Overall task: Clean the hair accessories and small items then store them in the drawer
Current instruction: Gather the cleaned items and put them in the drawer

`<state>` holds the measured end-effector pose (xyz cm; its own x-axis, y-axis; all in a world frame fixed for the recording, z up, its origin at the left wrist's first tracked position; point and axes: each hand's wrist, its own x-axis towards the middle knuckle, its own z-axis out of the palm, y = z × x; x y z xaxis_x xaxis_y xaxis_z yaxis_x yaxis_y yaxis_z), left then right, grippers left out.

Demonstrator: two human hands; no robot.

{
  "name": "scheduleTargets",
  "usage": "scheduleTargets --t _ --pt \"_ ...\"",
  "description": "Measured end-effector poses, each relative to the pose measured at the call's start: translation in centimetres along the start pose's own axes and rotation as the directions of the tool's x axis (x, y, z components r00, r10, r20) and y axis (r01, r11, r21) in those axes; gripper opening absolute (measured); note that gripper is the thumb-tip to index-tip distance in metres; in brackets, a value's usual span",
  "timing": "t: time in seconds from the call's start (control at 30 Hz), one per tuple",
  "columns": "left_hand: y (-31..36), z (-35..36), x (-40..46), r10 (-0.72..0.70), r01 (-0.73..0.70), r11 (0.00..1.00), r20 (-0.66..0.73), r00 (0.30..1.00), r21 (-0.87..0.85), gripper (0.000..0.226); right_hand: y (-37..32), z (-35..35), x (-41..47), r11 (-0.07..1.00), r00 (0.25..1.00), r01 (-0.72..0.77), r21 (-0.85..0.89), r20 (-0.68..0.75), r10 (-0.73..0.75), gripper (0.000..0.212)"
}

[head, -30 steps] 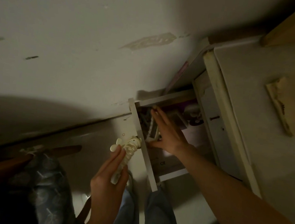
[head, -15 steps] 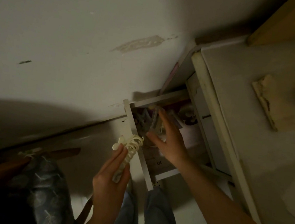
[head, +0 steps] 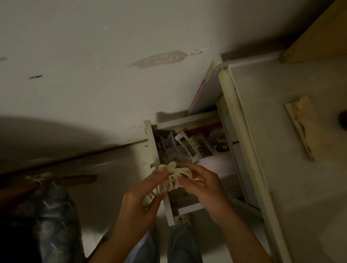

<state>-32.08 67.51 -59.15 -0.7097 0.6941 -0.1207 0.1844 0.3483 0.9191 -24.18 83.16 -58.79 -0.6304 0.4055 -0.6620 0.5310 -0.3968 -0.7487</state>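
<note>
While over the open drawer (head: pixel 149 138) | both hands, left (head: pixel 138 205) and right (head: pixel 205 189), pinch cream hair clip (head: pixel 171 179)

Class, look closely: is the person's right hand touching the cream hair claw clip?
Touching. The head view shows the right hand pinching the cream claw clip, which the left hand also holds.

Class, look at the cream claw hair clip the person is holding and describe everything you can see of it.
The cream claw hair clip looks like glossy plastic, with curved teeth along its length and a rounded lobed end toward the drawer. It is held in the air over the open drawer's front edge. The left hand grips its lower part; the right hand pinches its upper side.
</note>
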Motion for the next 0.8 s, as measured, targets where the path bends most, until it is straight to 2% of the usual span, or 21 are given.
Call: scheduleTargets --t 0.17,0.27,0.37,0.5,0.6,0.8 --pt "-0.9 1.4 0.6 0.049 -0.052 0.991 0.025 0.998 0.124 0.057 0.9 0.2 -0.6 0.987 0.988 -0.055 0.153 -0.137 0.076 0.027" --pt "-1.2 1.8 0.8 0.098 -0.082 0.949 -0.037 0.994 0.304 0.058 1.1 0.2 -0.6 0.956 0.968 -0.078 0.282 -0.208 0.140 0.029" --pt "-1.7 1.8 1.0 0.093 -0.030 0.861 -0.100 0.991 0.508 0.078 1.3 0.1 -0.3 0.899 0.934 -0.085 0.430 -0.279 0.222 0.036" --pt "-3.3 2.4 0.7 -0.015 0.024 0.730 -0.019 1.000 0.683 0.107 1.1 0.5 1.3 0.857 0.877 -0.108 0.504 -0.358 0.321 0.034" --pt "-4.5 2.9 0.5 -0.098 0.030 0.658 0.046 0.994 0.752 0.118 1.1 1.3 3.1 0.851 0.861 -0.112 0.513 -0.378 0.341 0.033" --pt "-6.2 3.2 -0.3 -0.108 -0.015 0.615 0.104 0.989 0.788 0.115 2.2 2.8 6.9 0.823 0.804 -0.128 0.553 -0.428 0.412 0.037"
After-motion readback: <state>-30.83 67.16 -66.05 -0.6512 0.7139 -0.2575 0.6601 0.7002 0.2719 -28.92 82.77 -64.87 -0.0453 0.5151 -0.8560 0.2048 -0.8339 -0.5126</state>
